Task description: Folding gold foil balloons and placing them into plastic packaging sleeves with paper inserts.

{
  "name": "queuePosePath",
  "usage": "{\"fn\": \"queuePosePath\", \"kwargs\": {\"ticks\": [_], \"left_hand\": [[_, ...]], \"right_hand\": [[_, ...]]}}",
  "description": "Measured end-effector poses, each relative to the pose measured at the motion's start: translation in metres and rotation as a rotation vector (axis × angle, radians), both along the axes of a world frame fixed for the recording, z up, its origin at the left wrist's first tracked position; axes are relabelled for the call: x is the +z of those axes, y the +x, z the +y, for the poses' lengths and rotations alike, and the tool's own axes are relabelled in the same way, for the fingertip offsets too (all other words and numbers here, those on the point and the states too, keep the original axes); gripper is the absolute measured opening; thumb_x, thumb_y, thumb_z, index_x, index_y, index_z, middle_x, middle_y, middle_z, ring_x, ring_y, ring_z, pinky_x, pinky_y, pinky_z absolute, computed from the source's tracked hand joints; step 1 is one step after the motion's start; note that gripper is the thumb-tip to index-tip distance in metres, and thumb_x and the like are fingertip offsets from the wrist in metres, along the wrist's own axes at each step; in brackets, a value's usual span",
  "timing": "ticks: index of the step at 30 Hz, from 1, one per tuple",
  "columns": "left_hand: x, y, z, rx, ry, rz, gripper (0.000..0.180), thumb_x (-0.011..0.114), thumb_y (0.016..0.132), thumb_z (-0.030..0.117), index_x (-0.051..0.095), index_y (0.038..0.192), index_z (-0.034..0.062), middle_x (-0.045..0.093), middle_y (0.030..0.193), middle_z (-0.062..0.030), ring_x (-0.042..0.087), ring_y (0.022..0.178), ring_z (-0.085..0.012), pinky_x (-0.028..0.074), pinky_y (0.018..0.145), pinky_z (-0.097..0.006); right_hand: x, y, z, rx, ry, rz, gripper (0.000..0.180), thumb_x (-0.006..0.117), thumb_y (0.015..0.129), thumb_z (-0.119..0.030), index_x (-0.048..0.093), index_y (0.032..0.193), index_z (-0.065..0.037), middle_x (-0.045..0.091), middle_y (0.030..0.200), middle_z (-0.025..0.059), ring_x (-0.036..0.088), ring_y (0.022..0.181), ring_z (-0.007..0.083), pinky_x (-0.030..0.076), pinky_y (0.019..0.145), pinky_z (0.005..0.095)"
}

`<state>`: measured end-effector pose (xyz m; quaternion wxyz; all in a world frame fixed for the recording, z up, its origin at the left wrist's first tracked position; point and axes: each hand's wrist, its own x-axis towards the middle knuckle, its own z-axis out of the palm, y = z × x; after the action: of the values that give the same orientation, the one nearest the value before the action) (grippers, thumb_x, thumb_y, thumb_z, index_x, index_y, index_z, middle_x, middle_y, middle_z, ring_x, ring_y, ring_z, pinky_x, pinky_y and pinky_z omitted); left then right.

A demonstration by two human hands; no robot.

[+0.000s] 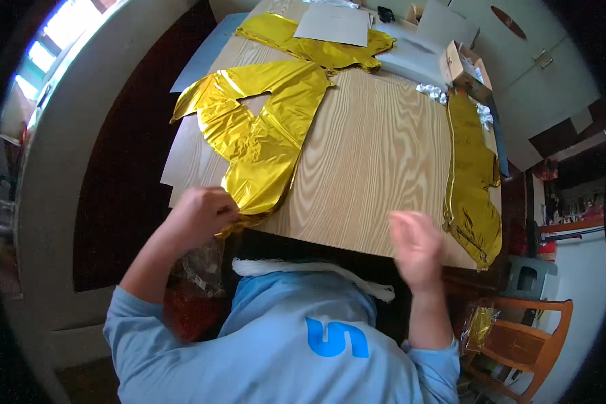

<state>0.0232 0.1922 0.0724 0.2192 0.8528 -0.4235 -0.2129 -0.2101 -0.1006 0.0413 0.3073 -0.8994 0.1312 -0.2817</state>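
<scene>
Several flat gold foil pieces, looking like uninflated foil balloons, lie on a wood-grain table. The nearest foil balloon (259, 141) bends round a gap at the table's left side. At its lower corner, my left hand (205, 207) is closed, fingertips against the foil's edge; whether they pinch the foil or something small is hidden. Over the table's front edge hovers my right hand (419, 250), smeared by motion, apart from any foil. Across my lap runs a bundle of white strands (316, 268).
A second gold foil piece (276, 34) lies at the back under a pale board (333, 24). Another gold foil piece (471, 182) lines the right edge. A small open box (466, 73) stands back right, near crumpled white bits (432, 93). A wooden chair (518, 340) stands lower right.
</scene>
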Motion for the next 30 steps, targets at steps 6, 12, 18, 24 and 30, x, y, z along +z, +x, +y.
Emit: {"fn": "queuePosePath", "kwargs": {"ticks": [6, 12, 18, 24, 30], "left_hand": [[0.007, 0.027, -0.012, 0.037, 0.132, 0.154, 0.016, 0.073, 0.081, 0.015, 0.073, 0.086, -0.0009, 0.071, 0.076, -0.0123, 0.068, 0.067, -0.0184, 0.054, 0.064, -0.034], [0.025, 0.039, -0.026, 0.179, 0.178, 0.316, 0.020, 0.075, 0.080, 0.012, 0.071, 0.090, -0.0041, 0.071, 0.077, -0.0105, 0.066, 0.068, -0.0155, 0.052, 0.063, -0.031], [-0.001, 0.064, -0.007, 0.333, -0.108, 0.227, 0.023, 0.073, 0.083, 0.005, 0.065, 0.104, -0.0021, 0.068, 0.080, -0.0062, 0.061, 0.071, -0.0082, 0.050, 0.061, -0.026], [0.003, 0.076, -0.002, 0.398, -0.376, 0.148, 0.040, 0.068, 0.083, -0.006, 0.061, 0.122, 0.0014, 0.067, 0.085, -0.0064, 0.064, 0.076, -0.0118, 0.054, 0.069, -0.027], [0.025, 0.073, -0.010, 0.383, -0.033, -0.558, 0.065, 0.077, 0.077, 0.011, 0.051, 0.136, 0.0045, 0.063, 0.111, -0.0155, 0.061, 0.106, -0.0282, 0.045, 0.097, -0.043]], "right_hand": [[0.004, 0.087, 0.068, 0.601, -0.158, -0.013, 0.016, 0.071, 0.081, -0.008, 0.068, 0.095, -0.003, 0.064, 0.085, 0.0104, 0.062, 0.078, 0.0289, 0.050, 0.072, 0.0391], [-0.035, 0.124, 0.108, 0.546, -0.404, -0.146, 0.012, 0.059, 0.082, -0.015, 0.064, 0.085, -0.005, 0.055, 0.084, 0.0087, 0.055, 0.083, 0.0255, 0.045, 0.078, 0.0396], [-0.043, 0.123, 0.116, 0.541, -0.311, -0.084, 0.025, 0.070, 0.079, -0.023, 0.063, 0.087, 0.000, 0.061, 0.113, 0.0208, 0.053, 0.112, 0.0365, 0.040, 0.103, 0.0480], [-0.050, 0.180, 0.061, 0.456, -0.229, 0.191, 0.026, 0.069, 0.082, -0.024, 0.064, 0.091, 0.000, 0.063, 0.109, 0.0230, 0.057, 0.109, 0.0386, 0.041, 0.103, 0.0470], [-0.050, 0.201, 0.037, 0.311, -0.390, 0.179, 0.051, 0.071, 0.082, -0.028, 0.059, 0.121, 0.002, 0.050, 0.134, 0.0256, 0.042, 0.128, 0.0411, 0.031, 0.112, 0.0474]]}}
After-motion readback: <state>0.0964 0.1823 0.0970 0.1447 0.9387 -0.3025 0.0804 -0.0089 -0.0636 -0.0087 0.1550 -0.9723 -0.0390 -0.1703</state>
